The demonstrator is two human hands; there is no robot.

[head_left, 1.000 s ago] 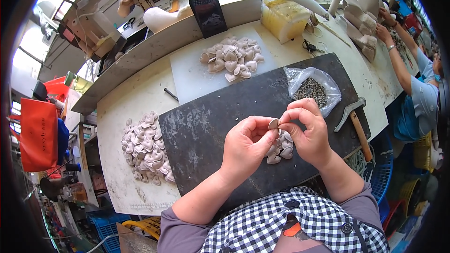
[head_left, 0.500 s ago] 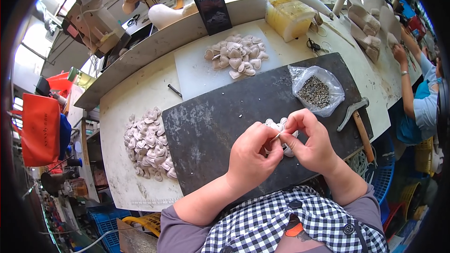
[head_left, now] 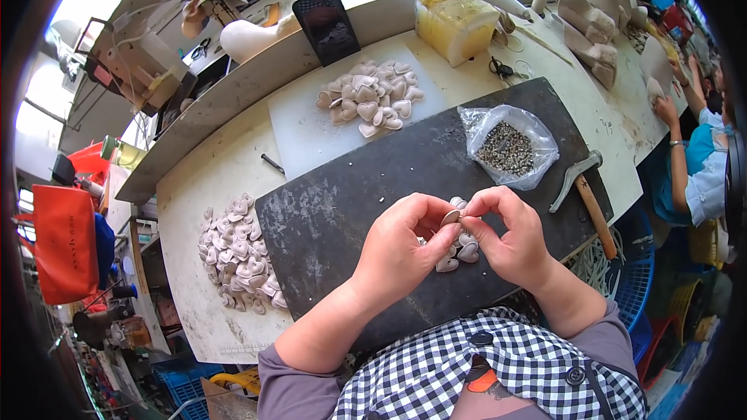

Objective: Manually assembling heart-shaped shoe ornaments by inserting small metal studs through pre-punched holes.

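Over the black board (head_left: 350, 218), my left hand (head_left: 401, 245) pinches a small beige padded heart (head_left: 450, 218) between thumb and fingers. My right hand (head_left: 510, 233) meets it from the other side, its thumb and fingertips closed at the heart's edge; whether they hold a tiny part there is hidden. Several more hearts (head_left: 467, 249) lie on the board beneath my fingers, partly covered by them. Just beyond my right hand sits an open clear plastic bag (head_left: 545, 148) full of small metal studs (head_left: 506, 149).
A hammer (head_left: 595, 214) lies at the board's right edge. Heart piles stand on the white sheet (head_left: 292, 140) and at left (head_left: 240, 253). Behind are a metal punch (head_left: 272, 163), dark phone (head_left: 325, 25), yellowish glue container (head_left: 459, 27) and scissors (head_left: 502, 68). Another person (head_left: 692, 148) works at right.
The heart in my hands has turned so its flat face shows. My fingers have shifted their pinch and more hearts show beneath them. The whole view has swung slightly.
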